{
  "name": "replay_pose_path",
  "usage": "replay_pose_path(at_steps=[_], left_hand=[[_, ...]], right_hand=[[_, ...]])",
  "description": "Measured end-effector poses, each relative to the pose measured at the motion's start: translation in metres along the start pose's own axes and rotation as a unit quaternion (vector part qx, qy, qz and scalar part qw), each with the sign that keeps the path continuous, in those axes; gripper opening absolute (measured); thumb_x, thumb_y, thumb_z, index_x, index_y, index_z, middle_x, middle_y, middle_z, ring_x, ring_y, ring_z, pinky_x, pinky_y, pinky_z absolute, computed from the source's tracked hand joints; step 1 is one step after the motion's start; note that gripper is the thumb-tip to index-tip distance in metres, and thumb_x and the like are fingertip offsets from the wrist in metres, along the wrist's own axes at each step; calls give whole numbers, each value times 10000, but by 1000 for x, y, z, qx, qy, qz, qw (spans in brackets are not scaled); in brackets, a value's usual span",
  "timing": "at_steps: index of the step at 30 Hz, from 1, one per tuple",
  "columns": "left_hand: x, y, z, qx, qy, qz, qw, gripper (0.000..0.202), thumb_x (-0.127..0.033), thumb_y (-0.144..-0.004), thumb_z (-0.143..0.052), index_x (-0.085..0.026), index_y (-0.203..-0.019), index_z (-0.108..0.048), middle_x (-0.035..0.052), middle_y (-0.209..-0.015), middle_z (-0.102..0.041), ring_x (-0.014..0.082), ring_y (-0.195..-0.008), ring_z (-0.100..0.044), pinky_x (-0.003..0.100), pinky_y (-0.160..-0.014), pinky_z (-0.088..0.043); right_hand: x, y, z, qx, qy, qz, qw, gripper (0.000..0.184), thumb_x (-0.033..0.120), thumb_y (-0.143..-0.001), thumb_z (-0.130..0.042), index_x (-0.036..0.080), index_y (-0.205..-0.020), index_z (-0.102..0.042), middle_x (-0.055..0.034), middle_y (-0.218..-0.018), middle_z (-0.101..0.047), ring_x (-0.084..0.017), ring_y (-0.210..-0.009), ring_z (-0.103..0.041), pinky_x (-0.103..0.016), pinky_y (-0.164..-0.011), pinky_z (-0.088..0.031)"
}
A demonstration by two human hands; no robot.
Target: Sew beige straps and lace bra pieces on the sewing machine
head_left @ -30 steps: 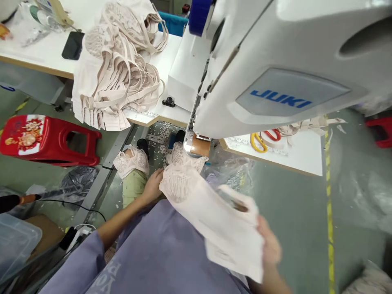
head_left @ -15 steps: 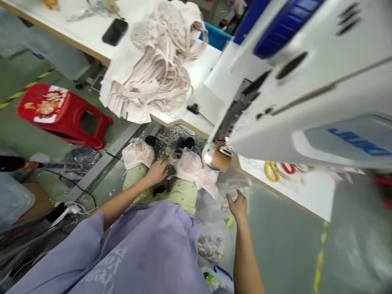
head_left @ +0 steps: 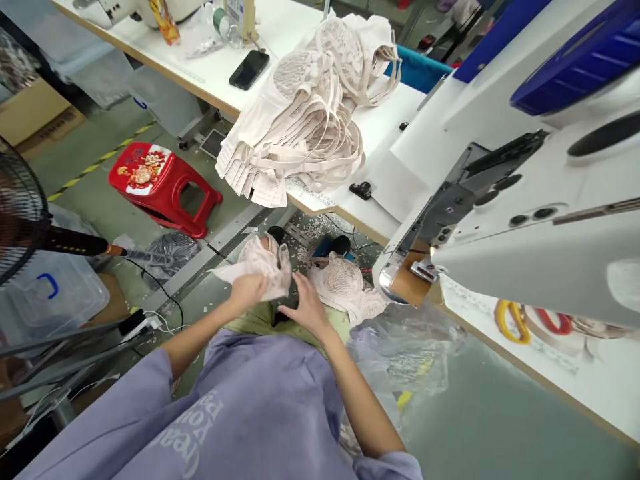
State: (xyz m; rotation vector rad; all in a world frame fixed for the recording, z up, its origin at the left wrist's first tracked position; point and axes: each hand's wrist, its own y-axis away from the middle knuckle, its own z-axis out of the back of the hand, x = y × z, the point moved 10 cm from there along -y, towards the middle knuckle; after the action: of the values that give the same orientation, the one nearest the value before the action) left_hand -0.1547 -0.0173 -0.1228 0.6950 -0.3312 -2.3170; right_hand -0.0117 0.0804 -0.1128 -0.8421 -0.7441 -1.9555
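Observation:
Over my lap, my left hand [head_left: 250, 291] is closed on the near edge of a pale lace bra [head_left: 265, 263], its cup raised above my left knee. My right hand [head_left: 309, 308] is just to the right, thumb and fingers apart, with nothing in it. Beyond that hand, another pale lace bra cup [head_left: 341, 279] lies over my right knee. Whether the two cups belong to one bra I cannot tell. A pile of beige bras [head_left: 310, 127] with straps bunched together sits on the white table [head_left: 295, 17] in front.
A white sewing machine [head_left: 540, 240] rises close on the right. On the table are a phone [head_left: 249, 69] and a black clip [head_left: 361, 191]. Yellow scissors handles [head_left: 513, 321] show at right. Left are a red stool [head_left: 165, 183] and a fan [head_left: 23, 213]. A plastic bag [head_left: 405, 347] hangs below the machine.
My right hand has come in from the right to my lap, beside the left. My left hand has taken hold of the left-hand bra and lifted it slightly. The view has shifted left.

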Motion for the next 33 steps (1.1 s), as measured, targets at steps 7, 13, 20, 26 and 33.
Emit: replay_pose_path(at_steps=[7,13,20,26,33], left_hand=[[-26,18,-6,10,144,-87,986,301,-397,-929,-497,-165,-851,-672,97,-923,-697,245,-931,-625,358,-859,-480],[-42,-6,21,32,283,-89,954,403,-404,-919,-520,-142,-1208,-621,183,-1312,-591,334,-1263,-495,517,-1097,-361],[-209,68,-56,349,446,-207,798,506,-679,-758,-675,-175,-750,-721,35,-723,-684,184,-684,-633,285,-653,-523],[-241,48,-69,361,514,-152,764,522,-661,-897,-509,-161,-842,-647,13,-750,-618,145,-704,-553,255,-676,-444],[-218,44,-84,482,483,-94,725,484,-569,-740,-760,-166,-1006,-720,83,-968,-694,209,-870,-628,308,-820,-467]], right_hand=[[2,29,8,91,55,-3,994,164,262,-785,-594,172,-918,-626,-95,-891,-721,-252,-845,-658,-317,-761,-450],[47,109,122,-62,53,16,997,79,276,-726,-600,228,-737,-539,-17,-647,-603,-202,-619,-569,-295,-590,-372],[100,158,179,-101,179,44,978,205,199,-728,-579,247,-667,-389,30,-548,-482,-164,-490,-456,-338,-644,-405],[26,184,186,19,134,-260,956,199,373,-769,-643,235,-814,-506,-26,-724,-678,-221,-655,-638,-259,-549,-265],[-17,177,189,-76,96,-312,942,225,400,-771,-645,220,-817,-518,-36,-699,-639,-212,-653,-596,-262,-556,-200]])
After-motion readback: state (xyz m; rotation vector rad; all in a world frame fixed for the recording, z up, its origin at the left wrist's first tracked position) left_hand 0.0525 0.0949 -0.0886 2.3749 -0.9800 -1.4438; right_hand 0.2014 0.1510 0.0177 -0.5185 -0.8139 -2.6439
